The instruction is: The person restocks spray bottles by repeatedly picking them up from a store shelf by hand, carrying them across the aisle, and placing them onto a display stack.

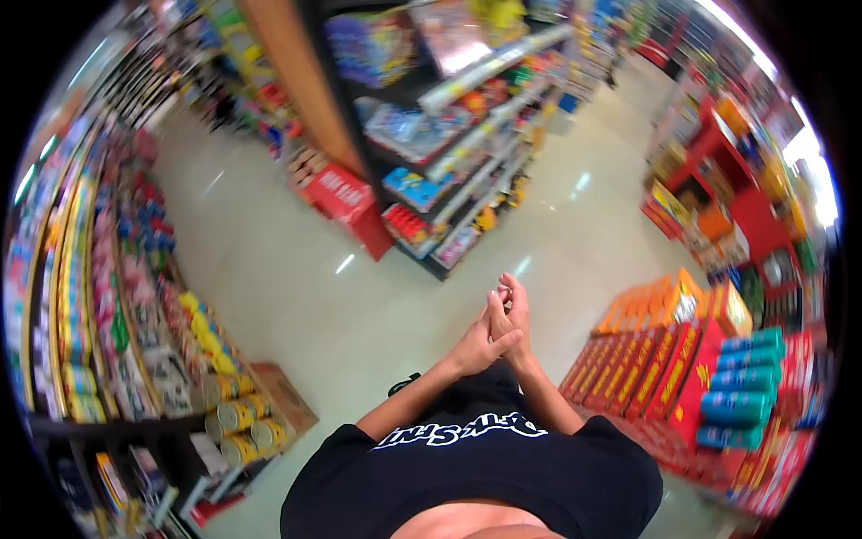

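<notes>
In front of the black shirt [476, 463] with white lettering, my two hands are pressed together over the floor. My left hand [478, 345] lies against my right hand, its thumb crossing over toward it. The fingers of my right hand [517, 316] point away from me and bend around the left fingers. No object shows between the palms, though their inner sides are hidden.
A shelf unit [458, 162] with packaged goods stands ahead, a red box [346, 202] at its foot. Cans [238, 413] and long stocked shelves [85, 269] line the left. Red boxes [637, 368] and teal containers [745, 391] are stacked at right. Pale floor [269, 278] runs between.
</notes>
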Demonstrator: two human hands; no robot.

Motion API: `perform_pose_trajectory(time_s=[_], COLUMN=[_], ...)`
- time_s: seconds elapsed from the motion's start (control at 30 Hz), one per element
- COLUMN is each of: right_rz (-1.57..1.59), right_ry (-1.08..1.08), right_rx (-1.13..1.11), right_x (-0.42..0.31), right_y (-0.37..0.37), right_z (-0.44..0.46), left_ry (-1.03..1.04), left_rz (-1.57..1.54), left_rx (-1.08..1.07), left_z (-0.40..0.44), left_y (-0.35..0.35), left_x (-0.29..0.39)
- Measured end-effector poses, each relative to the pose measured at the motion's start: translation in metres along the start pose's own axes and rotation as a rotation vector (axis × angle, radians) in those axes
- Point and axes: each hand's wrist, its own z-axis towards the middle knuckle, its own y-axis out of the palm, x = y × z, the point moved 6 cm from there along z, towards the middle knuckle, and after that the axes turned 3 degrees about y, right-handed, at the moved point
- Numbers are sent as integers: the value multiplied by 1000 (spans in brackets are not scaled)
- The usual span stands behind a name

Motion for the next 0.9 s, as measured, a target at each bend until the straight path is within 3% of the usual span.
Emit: perform_pose_trajectory(time_s=[0.27, 0.33, 0.37, 0.5, 0.63, 0.7, 0.9], right_rz=[-52, -67, -69, 87, 73, 65, 141], right_ry=[-54, -186, -254, -1, -218, -163, -34], right_rx=[-513, -580, -610, -867, -993, -1094, -1339], right_x=[-26, -36, -42, -56, -106, -116, -145], right_y=[218, 274, 303, 426, 522, 567, 697], right_z=[32, 43, 49, 69, 94, 101, 112], left_ry=[36, 71, 61, 40, -64, -46, 50], left_rz=[-4, 128, 139, 122, 96, 68, 14], left_rx=[480, 619, 654, 767, 770, 742, 946], left_z=[-57, -64, -67, -75, -91, -92, -109], left_y=[-186, -240, -269, -378, -479, -523, -641], left_x=[-2, 11, 10, 25, 52, 57, 47])
